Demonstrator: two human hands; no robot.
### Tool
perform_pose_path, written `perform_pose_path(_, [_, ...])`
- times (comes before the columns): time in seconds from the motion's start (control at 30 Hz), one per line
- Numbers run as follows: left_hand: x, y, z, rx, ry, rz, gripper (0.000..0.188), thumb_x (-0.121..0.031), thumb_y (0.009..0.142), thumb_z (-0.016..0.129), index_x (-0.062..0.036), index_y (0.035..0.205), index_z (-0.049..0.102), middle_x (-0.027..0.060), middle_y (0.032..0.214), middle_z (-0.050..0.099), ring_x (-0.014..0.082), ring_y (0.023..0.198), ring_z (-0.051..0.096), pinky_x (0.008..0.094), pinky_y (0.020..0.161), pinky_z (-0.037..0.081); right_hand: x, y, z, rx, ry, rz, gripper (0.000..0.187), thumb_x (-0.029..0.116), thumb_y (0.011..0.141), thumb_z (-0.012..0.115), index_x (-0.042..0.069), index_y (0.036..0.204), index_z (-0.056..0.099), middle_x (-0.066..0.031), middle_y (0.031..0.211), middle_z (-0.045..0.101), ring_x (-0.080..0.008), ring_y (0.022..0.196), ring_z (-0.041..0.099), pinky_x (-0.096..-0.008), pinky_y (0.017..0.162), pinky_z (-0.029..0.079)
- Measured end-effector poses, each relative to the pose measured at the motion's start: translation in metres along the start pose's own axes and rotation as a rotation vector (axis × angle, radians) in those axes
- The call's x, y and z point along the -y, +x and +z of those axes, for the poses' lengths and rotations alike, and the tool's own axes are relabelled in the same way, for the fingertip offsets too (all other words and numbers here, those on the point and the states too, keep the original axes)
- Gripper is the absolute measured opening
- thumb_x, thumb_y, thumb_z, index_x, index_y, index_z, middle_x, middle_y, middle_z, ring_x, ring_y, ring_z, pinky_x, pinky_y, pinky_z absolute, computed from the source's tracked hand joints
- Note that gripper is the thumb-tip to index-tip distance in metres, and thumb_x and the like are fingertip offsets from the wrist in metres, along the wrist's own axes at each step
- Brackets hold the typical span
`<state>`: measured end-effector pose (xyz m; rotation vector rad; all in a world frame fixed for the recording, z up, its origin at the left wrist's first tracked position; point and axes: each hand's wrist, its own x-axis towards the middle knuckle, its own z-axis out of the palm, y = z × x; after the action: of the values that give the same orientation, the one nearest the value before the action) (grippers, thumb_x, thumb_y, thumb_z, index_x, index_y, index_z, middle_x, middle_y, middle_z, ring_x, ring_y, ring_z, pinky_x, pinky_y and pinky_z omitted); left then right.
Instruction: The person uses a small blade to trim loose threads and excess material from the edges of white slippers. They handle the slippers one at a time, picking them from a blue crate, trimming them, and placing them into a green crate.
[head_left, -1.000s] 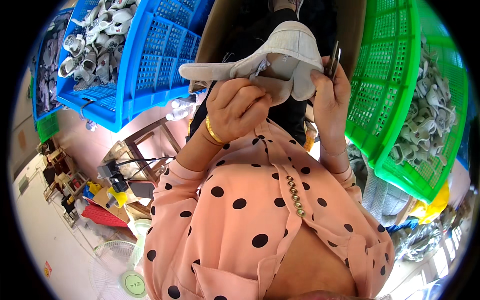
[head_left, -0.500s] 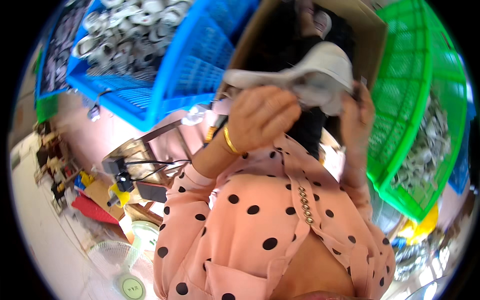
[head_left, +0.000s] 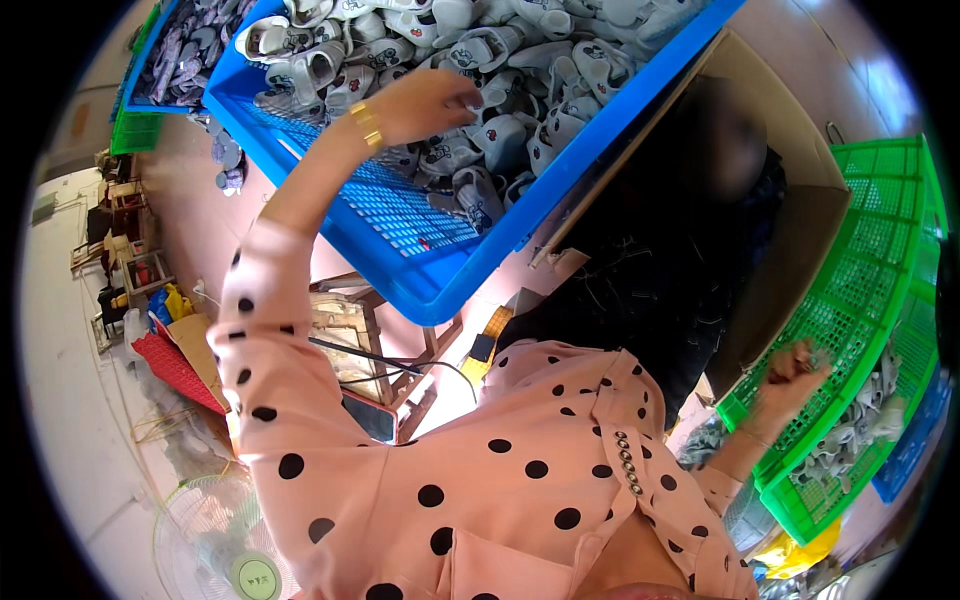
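Observation:
My left hand (head_left: pixel 420 106), with a gold band at the wrist, reaches over a blue basket (head_left: pixel 450 290) heaped with white shoes (head_left: pixel 500 140) that carry small printed figures. Its fingers are bent and slightly apart, with no shoe visible in them. My right hand (head_left: pixel 792 376) is beside the near side of a green basket (head_left: pixel 850 260), fingers curled and blurred. Something small and dark shows at those fingers, too smeared to name. Loose white straps or shoe parts (head_left: pixel 850 430) lie inside the green basket.
Between the baskets stands an open cardboard box (head_left: pixel 800 130), with dark-clothed legs (head_left: pixel 640 270) in front of it. Another blue basket (head_left: pixel 160 95) holds greyish-purple shoes (head_left: pixel 195 50). A wooden stool (head_left: pixel 345 325) and a fan (head_left: pixel 250 575) stand to the left.
The white shoe that was between my hands is no longer in them. My left hand has moved up over the blue basket; my right has moved down and right. The view has shifted left.

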<state>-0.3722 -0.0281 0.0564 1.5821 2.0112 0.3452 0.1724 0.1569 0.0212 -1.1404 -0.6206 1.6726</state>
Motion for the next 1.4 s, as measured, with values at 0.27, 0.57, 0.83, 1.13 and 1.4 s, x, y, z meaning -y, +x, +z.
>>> perform_pose_path(0.27, [0.124, 0.092, 0.150, 0.216, 0.242, -0.347, 0.054, -0.043, 0.072, 0.074, 0.0002, 0.103, 0.066, 0.0231, 0.102, 0.066, 0.0345, 0.101, 0.063, 0.0431, 0.087, 0.049, -0.077, -0.022, 0.024, -0.032, -0.060, 0.302, 0.037, 0.045, 0.099, 0.046, 0.009, 0.097, 0.056, 0.0016, 0.064, 0.044, -0.0067, 0.047, 0.031, -0.0203, 0.043, 0.023])
perform_pose_path(0.57, [0.165, 0.113, 0.172, 0.257, 0.235, -0.349, 0.068, -0.063, 0.074, 0.063, -0.0028, 0.106, 0.065, 0.0189, 0.104, 0.067, 0.0317, 0.100, 0.064, 0.0417, 0.087, 0.049, -0.089, -0.051, 0.045, -0.004, -0.249, 0.187, 0.036, 0.038, 0.101, 0.043, 0.005, 0.096, 0.056, 0.0022, 0.059, 0.043, -0.0045, 0.047, 0.032, -0.0195, 0.041, 0.021])
perform_pose_path(0.83, [-0.056, 0.048, -0.067, -0.332, -0.688, 0.318, 0.025, -0.015, 0.095, 0.054, -0.0055, 0.117, 0.061, 0.0004, 0.101, 0.067, 0.0084, 0.096, 0.059, 0.0248, 0.088, 0.044, -0.028, -0.081, 0.091, 0.414, -0.422, -0.225, 0.021, 0.013, 0.098, 0.045, -0.004, 0.097, 0.057, 0.0049, 0.054, 0.038, -0.0016, 0.046, 0.031, -0.0188, 0.043, 0.020])
perform_pose_path(1.13, [-0.256, -0.060, 0.055, 0.257, -0.516, 0.905, 0.016, -0.008, 0.087, 0.062, -0.0035, 0.102, 0.060, 0.0102, 0.090, 0.058, 0.0296, 0.089, 0.053, 0.0386, 0.077, 0.044, 0.042, -0.116, 0.101, 1.199, -0.875, -0.479, 0.023, 0.020, 0.082, 0.069, 0.000, 0.076, 0.060, -0.0024, 0.062, 0.055, -0.0062, 0.047, 0.043, -0.0223, 0.045, 0.035])
perform_pose_path(1.4, [-0.285, -0.048, 0.148, 0.085, -0.617, 0.634, 0.017, -0.007, 0.088, 0.063, -0.0047, 0.104, 0.064, 0.0070, 0.100, 0.062, 0.0206, 0.099, 0.055, 0.0321, 0.086, 0.044, -0.025, -0.134, -0.016, 0.801, -0.415, 0.497, 0.037, 0.026, 0.083, 0.073, 0.000, 0.107, 0.063, 0.0044, 0.076, 0.057, -0.0014, 0.066, 0.049, -0.0155, 0.054, 0.037])
